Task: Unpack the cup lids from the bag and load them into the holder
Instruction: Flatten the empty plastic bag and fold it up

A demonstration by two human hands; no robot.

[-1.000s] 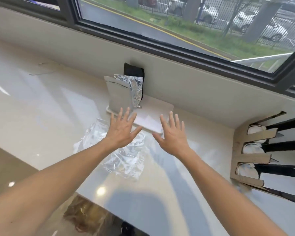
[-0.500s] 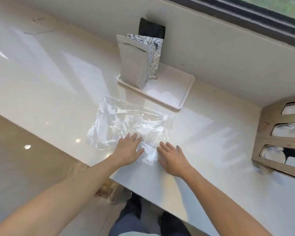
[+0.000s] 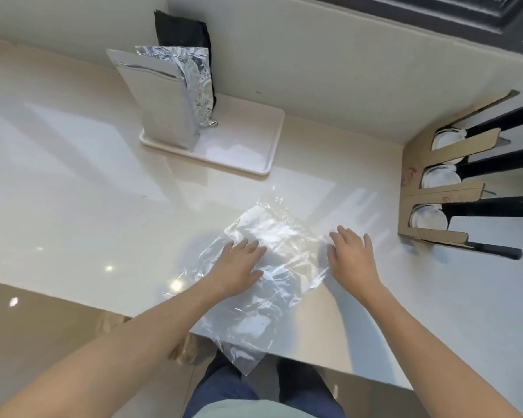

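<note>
A clear plastic bag lies flat on the white counter, one corner hanging over the front edge. It looks empty. My left hand rests palm down on the bag's left part, fingers spread. My right hand lies flat at the bag's right edge, fingers apart. At the right stands the cardboard lid holder with three slots, each showing a stack of white lids between black dividers.
A white tray at the back holds a grey pouch, a foil pouch and a black bag. A wall and window sill run behind. The counter's front edge lies close below my hands; my legs show beneath.
My hands dropped from the air onto the bag, which has shifted right and toward the front edge. The view has tilted down and moved right, closer to the holder.
</note>
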